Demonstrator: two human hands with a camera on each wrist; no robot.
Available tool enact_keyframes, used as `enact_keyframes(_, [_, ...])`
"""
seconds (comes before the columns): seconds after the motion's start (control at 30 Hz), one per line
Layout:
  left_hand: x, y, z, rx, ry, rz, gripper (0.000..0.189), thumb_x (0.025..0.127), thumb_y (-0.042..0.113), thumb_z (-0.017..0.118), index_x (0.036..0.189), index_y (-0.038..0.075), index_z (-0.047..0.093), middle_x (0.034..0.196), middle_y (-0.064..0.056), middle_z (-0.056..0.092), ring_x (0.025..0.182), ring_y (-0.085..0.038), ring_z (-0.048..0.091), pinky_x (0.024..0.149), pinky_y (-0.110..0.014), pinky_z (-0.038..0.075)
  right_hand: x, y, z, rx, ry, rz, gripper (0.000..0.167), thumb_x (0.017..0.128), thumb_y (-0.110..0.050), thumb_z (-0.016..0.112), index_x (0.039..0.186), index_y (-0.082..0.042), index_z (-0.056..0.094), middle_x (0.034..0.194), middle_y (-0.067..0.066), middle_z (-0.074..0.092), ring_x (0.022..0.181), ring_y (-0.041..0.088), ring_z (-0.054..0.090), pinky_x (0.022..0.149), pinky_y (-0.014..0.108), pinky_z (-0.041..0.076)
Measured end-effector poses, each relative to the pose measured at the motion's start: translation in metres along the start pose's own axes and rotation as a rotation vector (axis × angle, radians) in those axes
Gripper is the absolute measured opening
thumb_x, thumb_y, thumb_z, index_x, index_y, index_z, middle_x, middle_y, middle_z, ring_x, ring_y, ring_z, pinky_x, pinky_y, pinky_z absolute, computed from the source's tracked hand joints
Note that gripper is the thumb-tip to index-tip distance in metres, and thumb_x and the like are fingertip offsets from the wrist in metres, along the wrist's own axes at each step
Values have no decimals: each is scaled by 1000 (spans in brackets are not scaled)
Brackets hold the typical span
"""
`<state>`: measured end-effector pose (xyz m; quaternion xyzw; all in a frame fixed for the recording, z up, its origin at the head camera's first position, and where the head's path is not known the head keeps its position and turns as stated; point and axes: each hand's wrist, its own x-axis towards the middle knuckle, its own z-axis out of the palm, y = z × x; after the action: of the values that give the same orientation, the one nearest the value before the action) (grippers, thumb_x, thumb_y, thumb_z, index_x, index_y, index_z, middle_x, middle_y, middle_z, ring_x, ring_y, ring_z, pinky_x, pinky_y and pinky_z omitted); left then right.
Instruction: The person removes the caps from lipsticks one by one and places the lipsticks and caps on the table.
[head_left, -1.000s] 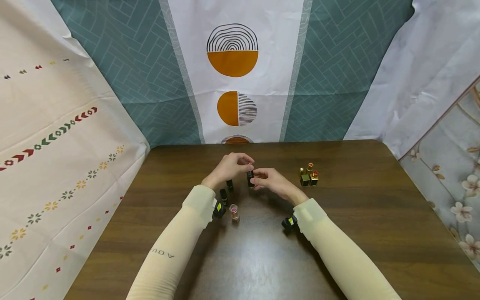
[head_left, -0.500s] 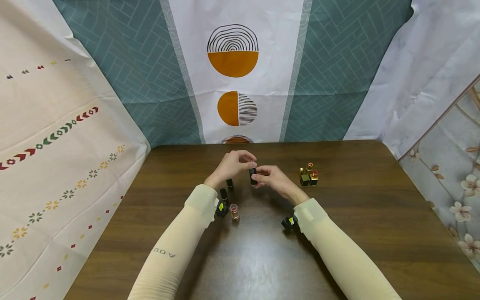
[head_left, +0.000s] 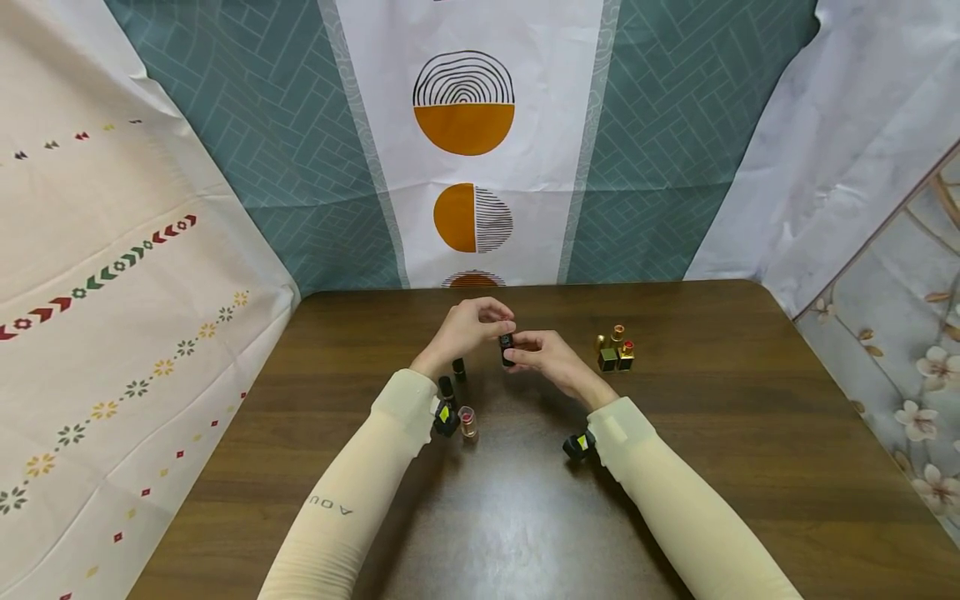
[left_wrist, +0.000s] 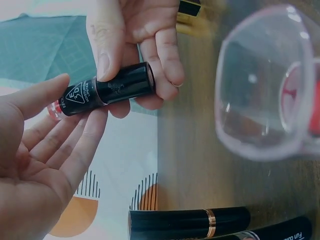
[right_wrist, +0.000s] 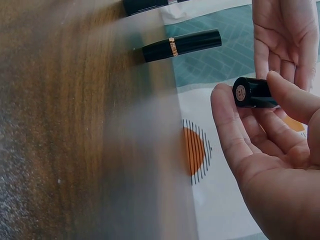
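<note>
A black lipstick tube (head_left: 507, 350) is held between both hands over the far middle of the table. My left hand (head_left: 467, 327) pinches its upper end, where a clear, reddish tip (left_wrist: 56, 110) shows in the left wrist view. White print, with "3D" in a triangle, runs along that half. Thumb and fingers of my right hand (head_left: 546, 358) grip the lower half; a small round label (right_wrist: 240, 93) marks the base in the right wrist view. The tube stands nearly upright in the head view.
Near my left wrist stand a gold-banded black lipstick (left_wrist: 175, 223), another black tube (head_left: 447, 388) and a clear-capped lipstick (head_left: 468, 423). To the right, several gold and black lipsticks (head_left: 617, 357) stand grouped on the wooden table (head_left: 712, 433). Patterned cloth (head_left: 480, 225) hangs behind.
Both hands have shifted slightly up and to the right with the black lipstick tube, mostly in the first half second. The other lipsticks stay in place.
</note>
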<state>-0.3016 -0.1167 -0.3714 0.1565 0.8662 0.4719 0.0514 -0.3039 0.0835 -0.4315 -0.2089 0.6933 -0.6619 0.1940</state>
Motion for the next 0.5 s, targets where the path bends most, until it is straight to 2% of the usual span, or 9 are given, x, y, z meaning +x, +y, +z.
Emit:
enact_keyframes(0.13, [0, 0, -1, -31, 1, -16, 24, 100, 23, 73, 119, 8, 73, 108, -7, 75, 96, -30, 73, 85, -37, 60, -1, 1, 1, -53, 11, 2, 37, 104, -5, 62, 135, 15, 59, 133, 36, 60, 99, 32, 74, 100, 49, 54])
enact_keyframes(0.3, [1, -1, -7, -104, 90, -41, 25, 100, 27, 73, 117, 9, 73, 104, -9, 74, 92, -27, 76, 87, -38, 60, -2, 4, 2, -180, 27, 17, 35, 102, -9, 68, 131, 11, 64, 117, 21, 72, 98, 35, 73, 100, 53, 53])
enact_keyframes(0.4, [1, 0, -11, -131, 131, -33, 25, 100, 27, 73, 117, 9, 73, 105, -9, 73, 92, -27, 75, 87, -39, 60, -3, 6, 1, -167, 38, 14, 35, 102, -8, 68, 131, 12, 63, 115, 20, 72, 99, 40, 72, 101, 55, 52])
enact_keyframes(0.5, [1, 0, -13, -127, 133, -22, 27, 101, 26, 73, 120, 8, 72, 108, -10, 73, 96, -27, 73, 87, -39, 60, -3, 4, 0, -143, 38, 11, 38, 102, -8, 67, 132, 14, 60, 117, 23, 70, 101, 44, 70, 102, 57, 50])
